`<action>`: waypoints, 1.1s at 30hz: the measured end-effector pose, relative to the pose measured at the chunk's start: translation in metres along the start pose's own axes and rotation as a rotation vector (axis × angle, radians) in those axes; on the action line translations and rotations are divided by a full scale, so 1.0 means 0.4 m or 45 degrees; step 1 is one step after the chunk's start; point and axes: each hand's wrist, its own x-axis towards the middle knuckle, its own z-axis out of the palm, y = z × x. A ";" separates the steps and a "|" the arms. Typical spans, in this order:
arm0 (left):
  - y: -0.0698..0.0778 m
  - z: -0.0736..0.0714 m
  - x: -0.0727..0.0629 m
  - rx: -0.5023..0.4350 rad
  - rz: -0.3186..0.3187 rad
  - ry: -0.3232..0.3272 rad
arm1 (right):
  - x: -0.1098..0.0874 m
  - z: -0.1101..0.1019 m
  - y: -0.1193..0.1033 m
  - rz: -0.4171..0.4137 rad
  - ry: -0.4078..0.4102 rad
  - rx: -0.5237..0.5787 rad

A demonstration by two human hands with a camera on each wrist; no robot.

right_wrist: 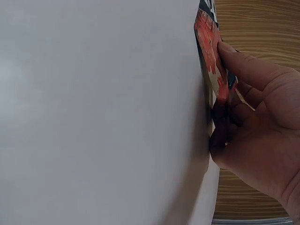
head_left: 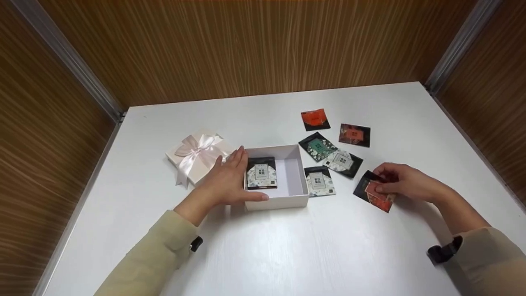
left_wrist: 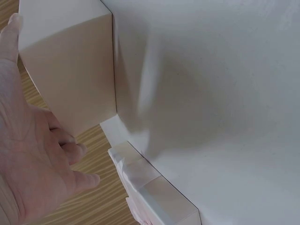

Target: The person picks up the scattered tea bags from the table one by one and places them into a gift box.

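A white open-topped box (head_left: 277, 202) stands at the middle of the table, with a black-and-white floral sachet (head_left: 261, 172) lying at the left inside. My left hand (head_left: 224, 181) rests along the box's left side, its fingertips at the back left corner and its thumb over the front rim. In the left wrist view the box wall (left_wrist: 75, 75) stands beside the spread fingers. To the right, my right hand (head_left: 407, 183) pinches a red-and-black sachet (head_left: 380, 198) between thumb and fingers. That sachet (right_wrist: 209, 44) is tilted close over the tabletop in the right wrist view.
Beside the box lies another white floral sachet (head_left: 319, 183). Behind it are a green sachet (head_left: 317, 146) overlapped by a white one (head_left: 342, 160), an orange one (head_left: 315, 118) and a dark red one (head_left: 354, 135). A cream lid (head_left: 187, 162) with a ribbon bow lies left.
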 end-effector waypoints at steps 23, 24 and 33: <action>0.001 -0.002 -0.002 0.006 -0.004 0.001 | -0.023 -0.053 -0.035 0.081 0.019 0.067; 0.002 -0.003 -0.002 0.006 -0.004 0.000 | -0.025 -0.057 -0.040 0.084 0.026 0.079; 0.001 0.003 -0.001 0.005 0.001 0.009 | -0.034 -0.058 -0.099 0.026 0.147 0.208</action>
